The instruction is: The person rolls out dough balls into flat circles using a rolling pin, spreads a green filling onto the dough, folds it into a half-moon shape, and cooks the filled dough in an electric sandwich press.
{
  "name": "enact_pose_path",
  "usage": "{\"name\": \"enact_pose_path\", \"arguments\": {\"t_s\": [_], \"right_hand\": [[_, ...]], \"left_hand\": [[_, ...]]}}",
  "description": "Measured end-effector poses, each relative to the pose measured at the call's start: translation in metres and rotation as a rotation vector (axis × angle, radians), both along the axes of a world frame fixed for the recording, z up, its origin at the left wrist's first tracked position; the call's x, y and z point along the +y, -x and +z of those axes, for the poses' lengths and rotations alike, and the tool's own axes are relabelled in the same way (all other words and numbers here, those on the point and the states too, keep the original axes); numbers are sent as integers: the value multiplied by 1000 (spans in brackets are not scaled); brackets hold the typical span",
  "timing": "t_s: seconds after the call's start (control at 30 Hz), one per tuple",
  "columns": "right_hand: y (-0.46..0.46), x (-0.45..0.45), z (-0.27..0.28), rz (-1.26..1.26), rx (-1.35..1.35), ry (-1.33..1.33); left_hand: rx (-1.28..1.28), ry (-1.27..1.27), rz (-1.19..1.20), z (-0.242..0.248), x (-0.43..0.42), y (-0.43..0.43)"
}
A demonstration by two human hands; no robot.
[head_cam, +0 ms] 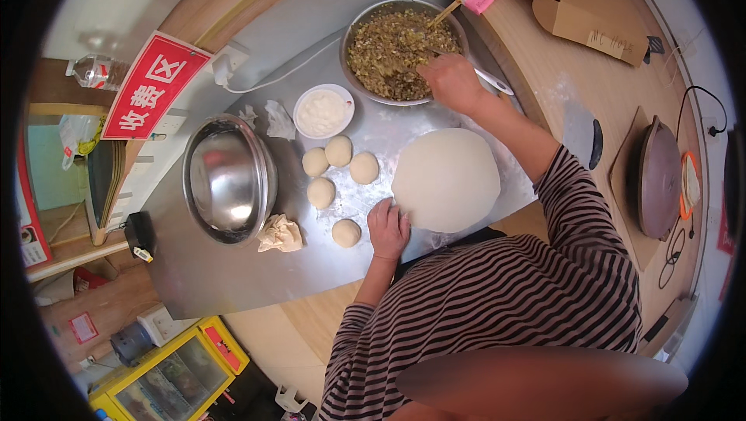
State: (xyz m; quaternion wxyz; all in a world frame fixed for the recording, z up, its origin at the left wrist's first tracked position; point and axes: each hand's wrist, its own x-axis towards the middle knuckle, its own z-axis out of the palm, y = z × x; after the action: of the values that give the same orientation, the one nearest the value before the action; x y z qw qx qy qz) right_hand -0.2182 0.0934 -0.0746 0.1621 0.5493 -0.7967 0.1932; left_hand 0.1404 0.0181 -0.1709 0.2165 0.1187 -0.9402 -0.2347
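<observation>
A large rolled-out sheet of dough (447,181) lies flat on the floured metal table (245,281). My left hand (389,230) rests by its lower left edge, fingers loosely curled; whether they pinch the dough I cannot tell. My right hand (451,80) reaches over the near rim of a metal bowl of chopped filling (396,48), fingers bent down at the filling; what they grip is hidden. Chopsticks (446,14) stand in the filling, and a white handle (494,81) sticks out beneath my right wrist. Several dough balls (364,168) sit left of the sheet.
Left of the dough balls are a large metal bowl (227,179) and a crumpled cloth or bag (281,233). A white bowl of pale paste (323,111) stands behind them. On the wooden counter at right lie a scraper with a black handle (594,144) and a round pan or lid (661,179).
</observation>
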Motion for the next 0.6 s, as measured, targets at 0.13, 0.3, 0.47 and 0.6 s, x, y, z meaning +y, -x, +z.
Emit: {"name": "enact_pose_path", "arguments": {"t_s": [0.13, 0.3, 0.47, 0.6], "right_hand": [[11, -17, 10, -38, 9, -24], [12, -45, 7, 139, 98, -125], [24, 1, 28, 375, 138, -340], [42, 31, 67, 389, 190, -247]], "left_hand": [[17, 12, 4, -1, 1, 1], [11, 15, 5, -2, 1, 0], [19, 2, -2, -2, -1, 1], [31, -3, 5, -3, -1, 0]]}}
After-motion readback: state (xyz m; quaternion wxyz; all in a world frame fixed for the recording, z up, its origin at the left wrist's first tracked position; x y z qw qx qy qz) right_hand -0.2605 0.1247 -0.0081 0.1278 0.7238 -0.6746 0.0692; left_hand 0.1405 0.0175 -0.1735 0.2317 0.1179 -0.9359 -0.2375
